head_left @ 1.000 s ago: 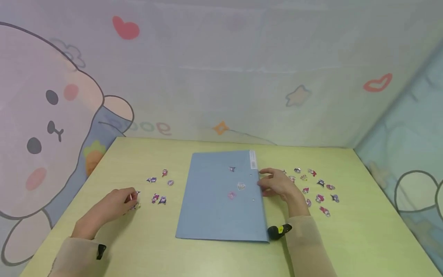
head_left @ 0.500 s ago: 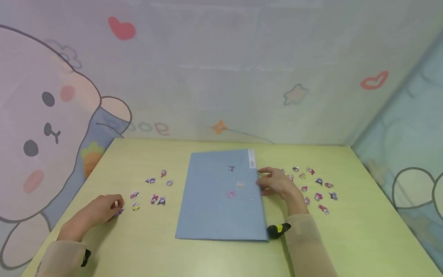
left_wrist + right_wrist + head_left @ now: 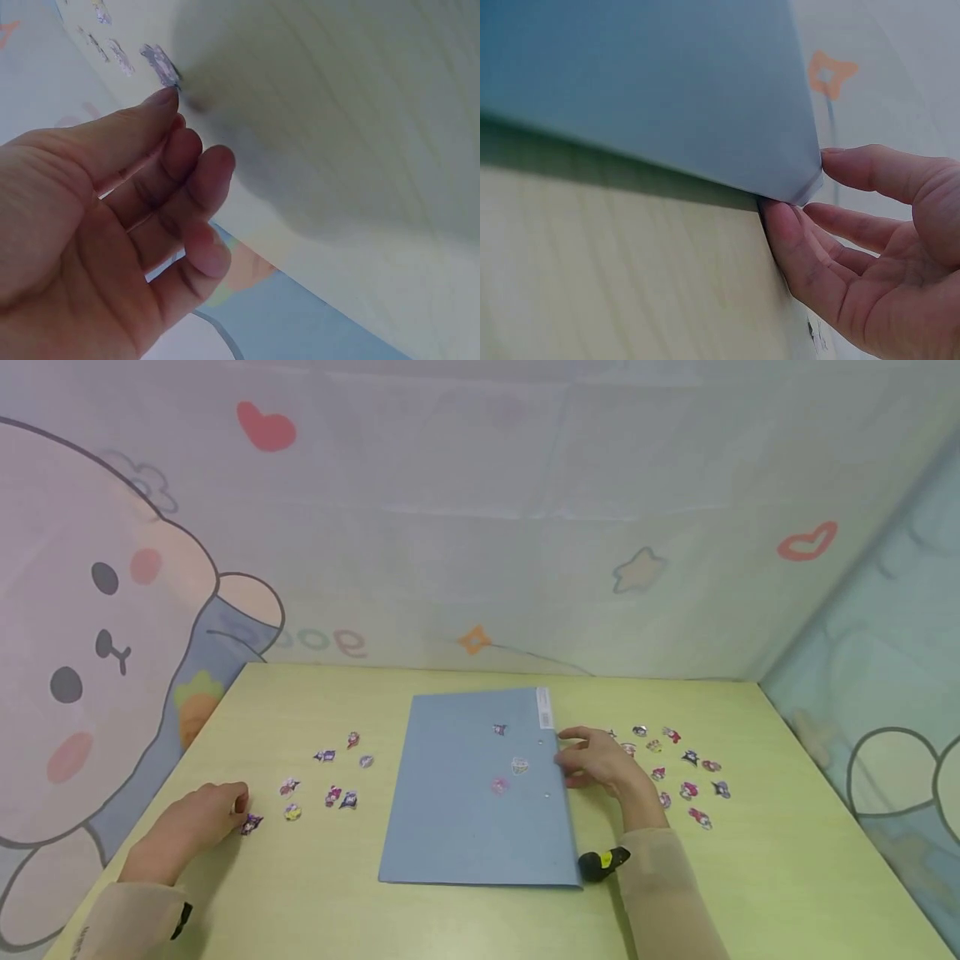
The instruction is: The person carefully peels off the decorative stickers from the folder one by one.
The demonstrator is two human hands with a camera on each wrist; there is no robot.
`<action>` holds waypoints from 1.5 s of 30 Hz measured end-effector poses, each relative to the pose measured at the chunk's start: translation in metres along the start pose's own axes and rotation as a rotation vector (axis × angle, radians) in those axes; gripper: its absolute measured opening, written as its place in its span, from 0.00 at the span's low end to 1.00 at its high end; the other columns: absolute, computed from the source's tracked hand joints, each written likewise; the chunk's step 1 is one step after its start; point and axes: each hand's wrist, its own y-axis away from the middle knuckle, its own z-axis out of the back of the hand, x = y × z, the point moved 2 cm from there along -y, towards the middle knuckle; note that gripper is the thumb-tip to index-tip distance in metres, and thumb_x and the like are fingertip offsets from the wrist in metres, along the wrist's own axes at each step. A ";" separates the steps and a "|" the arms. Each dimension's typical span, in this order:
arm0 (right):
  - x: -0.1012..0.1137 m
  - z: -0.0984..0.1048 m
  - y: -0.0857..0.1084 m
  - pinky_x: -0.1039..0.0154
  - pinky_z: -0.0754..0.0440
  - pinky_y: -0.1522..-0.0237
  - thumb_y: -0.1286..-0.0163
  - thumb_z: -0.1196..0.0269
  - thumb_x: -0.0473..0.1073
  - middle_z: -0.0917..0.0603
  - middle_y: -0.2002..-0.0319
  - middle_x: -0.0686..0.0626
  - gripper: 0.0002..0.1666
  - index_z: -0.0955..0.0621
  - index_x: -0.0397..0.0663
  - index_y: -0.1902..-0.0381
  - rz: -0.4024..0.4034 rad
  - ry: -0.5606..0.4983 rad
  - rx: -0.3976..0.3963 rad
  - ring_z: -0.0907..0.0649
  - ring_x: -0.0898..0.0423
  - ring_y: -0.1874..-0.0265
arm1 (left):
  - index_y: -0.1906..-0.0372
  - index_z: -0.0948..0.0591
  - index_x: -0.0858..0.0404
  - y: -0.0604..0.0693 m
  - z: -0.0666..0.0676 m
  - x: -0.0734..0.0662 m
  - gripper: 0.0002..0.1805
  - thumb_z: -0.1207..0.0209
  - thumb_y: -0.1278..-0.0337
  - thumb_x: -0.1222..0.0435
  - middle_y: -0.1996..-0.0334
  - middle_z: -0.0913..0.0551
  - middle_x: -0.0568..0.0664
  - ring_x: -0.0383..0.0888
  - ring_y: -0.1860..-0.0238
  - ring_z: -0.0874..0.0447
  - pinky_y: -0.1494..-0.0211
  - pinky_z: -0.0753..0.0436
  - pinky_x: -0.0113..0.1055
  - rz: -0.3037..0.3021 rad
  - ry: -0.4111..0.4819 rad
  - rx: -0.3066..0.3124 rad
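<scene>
At the table's left, my left hand [image 3: 191, 822] has its thumb and forefinger together at the edge of a purple cartoon sticker [image 3: 251, 824]. In the left wrist view the thumb tip meets one end of that sticker [image 3: 160, 65], and the other fingers are curled. A light blue file folder [image 3: 457, 827] lies mid-table, with a few small stickers and a white label on its cover. My right hand [image 3: 600, 760] holds the folder's right edge. In the right wrist view, fingers [image 3: 870, 169] lie on either side of the folder's edge [image 3: 780, 150].
Several loose cartoon stickers [image 3: 332, 796] lie between the left hand and the folder. Another scattered group of stickers [image 3: 688, 790] lies right of the right hand. A printed cloth [image 3: 420, 527] hangs behind the yellow table [image 3: 480, 922].
My left hand has moved left and slightly towards me, away from two stickers it partly covered, to the purple sticker. The right hand stays at the folder's edge.
</scene>
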 end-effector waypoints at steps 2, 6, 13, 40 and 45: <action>0.001 0.000 0.000 0.56 0.16 0.60 0.33 0.38 0.31 0.24 0.47 0.33 0.34 0.35 0.36 0.31 0.007 0.003 0.006 0.18 0.48 0.61 | 0.70 0.28 0.59 -0.001 0.001 -0.002 0.09 0.40 0.38 0.70 0.78 0.29 0.47 0.45 0.76 0.32 0.73 0.34 0.39 0.005 -0.005 -0.001; 0.002 0.000 0.000 0.55 0.16 0.60 0.33 0.38 0.31 0.24 0.47 0.32 0.34 0.36 0.35 0.31 0.015 -0.002 0.013 0.19 0.48 0.60 | 0.68 0.27 0.60 -0.004 0.003 -0.013 0.07 0.41 0.37 0.68 0.78 0.28 0.47 0.45 0.76 0.32 0.74 0.33 0.39 -0.007 -0.016 -0.025; 0.002 0.003 0.002 0.56 0.16 0.60 0.33 0.38 0.31 0.25 0.47 0.33 0.34 0.35 0.37 0.31 -0.002 -0.004 0.001 0.19 0.48 0.61 | 0.62 0.24 0.61 -0.023 0.005 -0.059 0.04 0.41 0.35 0.66 0.77 0.25 0.45 0.43 0.79 0.30 0.76 0.30 0.38 -0.074 0.017 -0.062; -0.004 0.010 0.013 0.54 0.16 0.61 0.34 0.38 0.31 0.24 0.49 0.33 0.35 0.36 0.34 0.31 0.013 -0.007 -0.009 0.18 0.49 0.63 | 0.38 0.23 0.59 -0.105 -0.034 -0.266 0.20 0.41 0.34 0.65 0.43 0.22 0.51 0.47 0.41 0.25 0.38 0.28 0.42 -0.405 0.003 0.090; -0.007 0.007 0.013 0.55 0.15 0.61 0.35 0.37 0.33 0.22 0.51 0.34 0.35 0.35 0.35 0.32 0.019 0.008 -0.004 0.17 0.49 0.64 | 0.41 0.21 0.56 -0.113 -0.040 -0.283 0.17 0.40 0.35 0.65 0.46 0.20 0.48 0.44 0.45 0.24 0.41 0.27 0.40 -0.418 -0.053 0.110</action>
